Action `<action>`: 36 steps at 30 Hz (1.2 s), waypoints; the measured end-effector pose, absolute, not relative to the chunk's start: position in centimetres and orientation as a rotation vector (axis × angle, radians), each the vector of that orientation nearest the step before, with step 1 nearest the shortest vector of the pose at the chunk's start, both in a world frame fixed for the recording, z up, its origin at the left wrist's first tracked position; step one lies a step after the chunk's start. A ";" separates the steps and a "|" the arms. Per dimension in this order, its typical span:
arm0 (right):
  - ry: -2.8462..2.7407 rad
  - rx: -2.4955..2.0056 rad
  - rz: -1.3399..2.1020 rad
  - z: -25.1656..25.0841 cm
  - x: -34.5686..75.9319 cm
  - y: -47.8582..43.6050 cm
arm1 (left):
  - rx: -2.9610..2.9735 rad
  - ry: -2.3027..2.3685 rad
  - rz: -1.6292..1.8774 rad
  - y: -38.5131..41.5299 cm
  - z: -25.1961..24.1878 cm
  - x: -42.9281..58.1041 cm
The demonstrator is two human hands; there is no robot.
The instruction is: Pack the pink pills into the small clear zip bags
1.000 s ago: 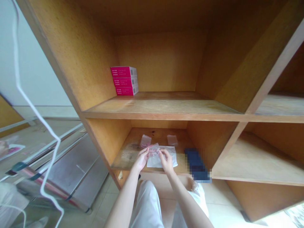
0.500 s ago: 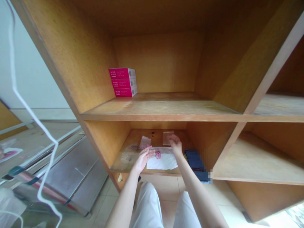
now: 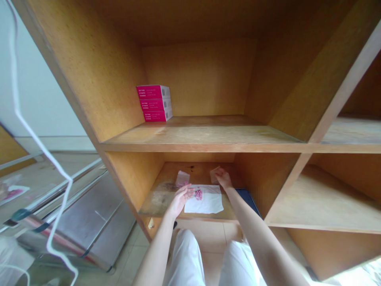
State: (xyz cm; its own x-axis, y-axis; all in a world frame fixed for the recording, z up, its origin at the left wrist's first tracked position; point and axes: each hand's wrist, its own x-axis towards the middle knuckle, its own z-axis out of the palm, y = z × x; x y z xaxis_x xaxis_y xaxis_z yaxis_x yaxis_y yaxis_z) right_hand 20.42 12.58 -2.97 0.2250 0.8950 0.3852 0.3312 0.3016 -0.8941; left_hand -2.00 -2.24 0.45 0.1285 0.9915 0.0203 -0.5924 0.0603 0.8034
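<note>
A white sheet (image 3: 205,204) lies on the lower shelf, with a small heap of pink beads or pills (image 3: 199,194) on its upper left part. My left hand (image 3: 180,199) rests at the sheet's left edge, fingers stretched toward the heap, holding nothing visible. Just beyond that hand is a small clear bag (image 3: 182,178) with pink pieces at its near end. Behind the sheet's far right corner, my right hand (image 3: 224,177) has its fingers closed on the edge of another clear plastic bag (image 3: 213,174), which looks flat and tilted. The exact grip is too small to make out.
Three stacked pink boxes (image 3: 154,104) stand on the upper shelf at left. A dark flat object (image 3: 248,198) lies under my right forearm. The wooden divider (image 3: 268,178) bounds the lower compartment on the right. A white cable (image 3: 41,145) hangs at far left.
My right hand has moved slightly right, and the clear bag at its fingers has shifted and turned with it. My left hand stays almost still beside the pink heap.
</note>
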 end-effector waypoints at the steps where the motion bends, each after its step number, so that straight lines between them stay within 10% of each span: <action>1: -1.376 -1.296 0.573 -3.0 20.5 12.6 | 0.777 0.654 1.338 -2.2 0.4 -2.0; 12: -1.285 -1.411 0.257 -2.1 19.4 11.0 | 0.779 0.665 1.332 -2.2 0.5 -2.0; 36: -1.155 -1.136 0.814 -3.4 12.8 3.1 | 1.008 1.146 1.814 -0.2 1.2 -2.6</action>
